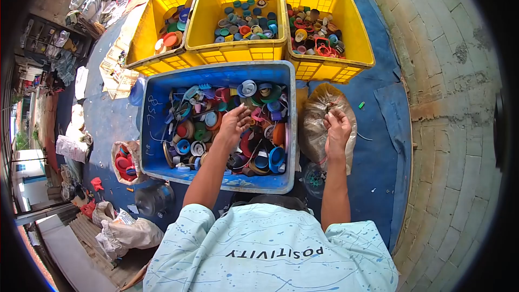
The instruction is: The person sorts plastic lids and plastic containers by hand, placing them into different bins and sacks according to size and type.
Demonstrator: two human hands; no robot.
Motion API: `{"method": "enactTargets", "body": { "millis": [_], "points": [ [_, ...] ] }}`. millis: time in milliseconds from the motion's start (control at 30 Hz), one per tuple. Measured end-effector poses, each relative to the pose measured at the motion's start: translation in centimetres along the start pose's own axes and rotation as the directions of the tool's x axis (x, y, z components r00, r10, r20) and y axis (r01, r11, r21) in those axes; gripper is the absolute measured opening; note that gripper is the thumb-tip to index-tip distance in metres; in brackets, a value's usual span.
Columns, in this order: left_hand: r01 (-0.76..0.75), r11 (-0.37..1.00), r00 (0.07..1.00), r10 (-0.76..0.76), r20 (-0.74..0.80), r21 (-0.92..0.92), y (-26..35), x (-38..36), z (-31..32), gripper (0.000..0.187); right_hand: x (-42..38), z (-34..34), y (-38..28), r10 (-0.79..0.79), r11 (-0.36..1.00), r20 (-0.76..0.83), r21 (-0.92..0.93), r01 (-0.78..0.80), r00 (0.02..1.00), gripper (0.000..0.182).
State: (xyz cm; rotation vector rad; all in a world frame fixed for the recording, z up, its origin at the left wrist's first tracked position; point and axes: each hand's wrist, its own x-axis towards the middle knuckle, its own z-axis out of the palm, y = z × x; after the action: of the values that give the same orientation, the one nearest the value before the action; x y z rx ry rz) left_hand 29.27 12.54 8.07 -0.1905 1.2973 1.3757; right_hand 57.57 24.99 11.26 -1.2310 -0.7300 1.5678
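Observation:
A large blue crate [216,182] in front of me holds a mixed heap of plastic caps and lids [197,148] in many colours. My left hand [233,124] is over this heap, its fingers loosely bent and apart, with nothing visible in them. Off the crate's right side, my right hand [337,128] is above a bulging, translucent brownish sack [316,130]. Its fingertips are pinched together; whatever is between them, if anything, is too small to make out. Inside the heap, a white round lid [248,88] lies near the far edge.
Beyond the blue crate stand three yellow crates: left [157,57], middle [238,54] and right [346,62], each with sorted caps. A small sack of red caps [116,157] and a clear jug [154,199] lie at left. A block wall [454,103] borders the right.

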Motion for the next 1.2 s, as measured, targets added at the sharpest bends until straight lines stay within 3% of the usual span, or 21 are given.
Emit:
{"method": "enactTargets", "body": {
  "millis": [100, 167, 300, 367, 433, 533, 667, 933, 1067, 1200],
  "points": [
    [0.077, 0.996, 0.997, -0.076, -0.023, 0.052, -2.3, -0.9, -4.6, 0.025, -5.4, 3.4, 1.1, -0.203, 0.921, 0.089, -0.32, 0.221, 0.975, 0.025],
    [0.118, 0.991, 0.993, -0.117, -0.012, 0.068, -3.3, -1.3, -7.2, 0.025, -8.3, 6.0, 1.9, -0.23, 0.836, 0.204, -0.459, 0.301, 0.951, 0.02],
    [0.162, 0.986, 0.985, -0.165, 0.06, 0.041, -3.3, -2.6, -11.3, 0.025, -10.0, 9.2, 8.0, 0.074, 0.771, 0.265, -0.626, 0.114, 0.961, 0.015],
    [0.164, 0.986, 0.984, -0.166, 0.058, 0.03, -2.7, -3.8, -13.0, 0.025, -9.9, 9.7, 11.3, 0.184, 0.532, 0.264, -0.837, 0.13, 0.947, 0.025],
    [0.158, 0.987, 0.985, -0.157, 0.077, -0.008, -2.1, -4.5, -15.0, 0.025, -9.3, 10.0, 14.3, 0.248, 0.358, 0.324, -0.906, 0.225, 0.913, 0.028],
    [0.154, 0.987, 0.987, -0.152, 0.057, -0.039, -0.7, -6.0, -17.2, 0.024, -7.7, 10.1, 18.4, 0.282, 0.086, 0.17, -0.985, 0.152, 0.944, 0.031],
    [0.115, 0.99, 0.993, -0.111, 0.048, -0.08, 0.2, -6.3, -19.6, 0.025, -7.3, 11.4, 19.9, 0.256, -0.098, 0.052, -0.992, 0.08, 0.965, 0.035],
    [0.134, 0.991, 0.991, -0.134, 0.01, -0.004, 0.2, -5.5, -19.1, 0.024, -6.6, 11.5, 21.0, 0.331, -0.155, -0.018, -0.987, 0.036, 0.944, 0.038],
    [0.158, 0.96, 0.984, -0.172, 0.042, 0.233, -1.8, -3.4, -16.1, 0.027, -6.2, 10.8, 19.9, 0.397, -0.066, -0.021, -0.998, 0.006, 0.918, 0.041],
    [0.093, 0.817, 0.978, -0.182, 0.103, 0.568, -4.2, -0.7, -12.8, 0.03, -8.1, 10.1, 16.2, 0.403, 0.081, 0.102, -0.994, 0.076, 0.909, 0.048]
  ]
}}
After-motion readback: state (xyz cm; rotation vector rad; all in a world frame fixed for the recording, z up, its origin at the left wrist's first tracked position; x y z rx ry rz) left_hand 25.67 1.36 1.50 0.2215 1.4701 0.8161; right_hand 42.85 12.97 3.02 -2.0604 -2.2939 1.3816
